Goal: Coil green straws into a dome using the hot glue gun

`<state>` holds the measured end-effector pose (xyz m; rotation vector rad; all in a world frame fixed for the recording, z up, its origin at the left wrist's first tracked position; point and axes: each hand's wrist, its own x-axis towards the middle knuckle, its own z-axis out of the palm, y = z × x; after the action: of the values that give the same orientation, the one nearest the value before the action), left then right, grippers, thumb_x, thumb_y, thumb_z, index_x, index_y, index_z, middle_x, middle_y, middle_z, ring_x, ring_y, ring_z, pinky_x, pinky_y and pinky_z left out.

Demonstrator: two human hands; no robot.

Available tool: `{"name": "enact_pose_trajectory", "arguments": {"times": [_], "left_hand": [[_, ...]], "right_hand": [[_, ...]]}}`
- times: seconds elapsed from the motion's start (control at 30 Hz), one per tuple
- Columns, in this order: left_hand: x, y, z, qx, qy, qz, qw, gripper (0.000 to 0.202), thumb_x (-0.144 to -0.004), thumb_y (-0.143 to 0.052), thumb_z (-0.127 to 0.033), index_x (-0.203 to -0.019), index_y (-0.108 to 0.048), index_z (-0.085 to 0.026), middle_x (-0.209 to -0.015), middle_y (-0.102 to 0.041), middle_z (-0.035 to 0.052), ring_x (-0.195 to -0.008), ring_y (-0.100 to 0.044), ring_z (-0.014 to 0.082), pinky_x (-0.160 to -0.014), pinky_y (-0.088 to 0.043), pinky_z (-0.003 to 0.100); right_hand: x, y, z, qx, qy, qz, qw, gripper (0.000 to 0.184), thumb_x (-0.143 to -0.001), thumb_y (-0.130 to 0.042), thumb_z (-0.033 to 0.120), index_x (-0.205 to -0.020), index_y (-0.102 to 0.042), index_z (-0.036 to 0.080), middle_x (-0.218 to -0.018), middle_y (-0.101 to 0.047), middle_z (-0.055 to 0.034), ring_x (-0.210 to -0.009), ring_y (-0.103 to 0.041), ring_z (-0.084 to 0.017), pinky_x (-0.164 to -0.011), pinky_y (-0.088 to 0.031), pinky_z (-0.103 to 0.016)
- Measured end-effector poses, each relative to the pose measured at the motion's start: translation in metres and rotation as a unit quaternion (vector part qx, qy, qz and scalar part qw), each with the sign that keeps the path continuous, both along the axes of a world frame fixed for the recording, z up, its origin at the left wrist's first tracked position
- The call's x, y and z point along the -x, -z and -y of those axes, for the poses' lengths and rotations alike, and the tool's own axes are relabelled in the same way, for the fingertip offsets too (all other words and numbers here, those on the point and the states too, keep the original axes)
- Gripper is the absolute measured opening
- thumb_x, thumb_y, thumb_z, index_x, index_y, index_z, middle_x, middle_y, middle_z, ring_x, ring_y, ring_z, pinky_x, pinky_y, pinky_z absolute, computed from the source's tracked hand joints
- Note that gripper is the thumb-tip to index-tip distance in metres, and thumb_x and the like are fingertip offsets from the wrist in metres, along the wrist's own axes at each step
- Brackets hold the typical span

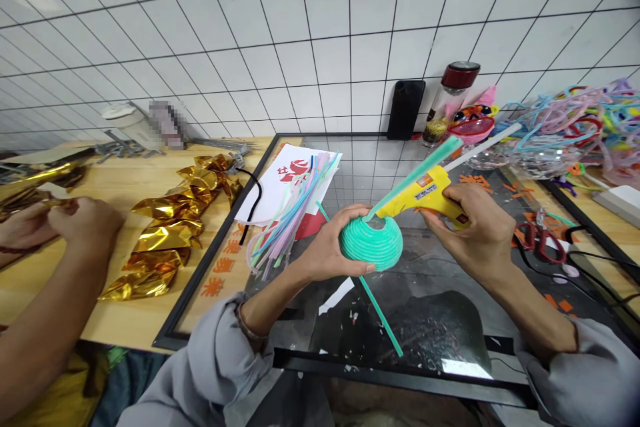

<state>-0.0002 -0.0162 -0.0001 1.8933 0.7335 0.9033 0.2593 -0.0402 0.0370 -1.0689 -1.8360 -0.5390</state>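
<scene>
My left hand (327,243) grips a hollow green ball (373,250) coiled from pipe cleaner, with a round opening at its top. A loose green pipe cleaner end (425,172) slants up and right from the opening. In my right hand (483,227) is a yellow hot glue gun (423,192), its nozzle end at the ball's upper rim. Whether the tip touches the rim, I cannot tell. A whitish glue stick (483,145) juts from the gun's back. Below the ball, another green pipe cleaner (383,317) lies on the glass tabletop (345,337).
Pipe cleaners (295,207) lie on white paper at left; a tangled heap (565,123) is at right. Red scissors (543,240) and black cables (595,273) are right of my hand. A phone (406,110) and bottle (450,103) stand behind. A co-worker's hands (83,220) work near gold foil (165,233).
</scene>
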Motion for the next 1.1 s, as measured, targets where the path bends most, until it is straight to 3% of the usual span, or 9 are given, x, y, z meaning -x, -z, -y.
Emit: {"name": "enact_pose_trajectory", "arguments": {"times": [0.9,1.1], "left_hand": [[0.0001,-0.0020,0.0014,0.002,-0.002,-0.005,1.000,0.086,-0.059,-0.091,-0.037,-0.134,-0.052,-0.020,-0.147,-0.051,0.0157,-0.136,-0.050,0.0349,-0.119,-0.036,0.052],[0.0005,-0.0030,0.0014,0.006,0.000,-0.011,1.000,0.086,-0.059,-0.091,-0.036,-0.135,-0.052,-0.019,-0.147,-0.051,0.0160,-0.137,-0.050,0.0347,-0.119,-0.036,0.052]], "right_hand": [[-0.0071,-0.0062,-0.0006,0.024,-0.055,-0.016,0.998,0.021,-0.084,-0.075,0.024,-0.099,-0.060,0.022,-0.081,-0.066,-0.0026,-0.069,-0.063,-0.019,-0.061,-0.049,-0.032],[-0.0084,-0.0059,-0.0005,0.034,-0.031,-0.003,0.999,0.020,-0.086,-0.074,0.031,-0.096,-0.059,0.023,-0.078,-0.066,-0.0020,-0.065,-0.062,-0.019,-0.060,-0.050,-0.032]]}}
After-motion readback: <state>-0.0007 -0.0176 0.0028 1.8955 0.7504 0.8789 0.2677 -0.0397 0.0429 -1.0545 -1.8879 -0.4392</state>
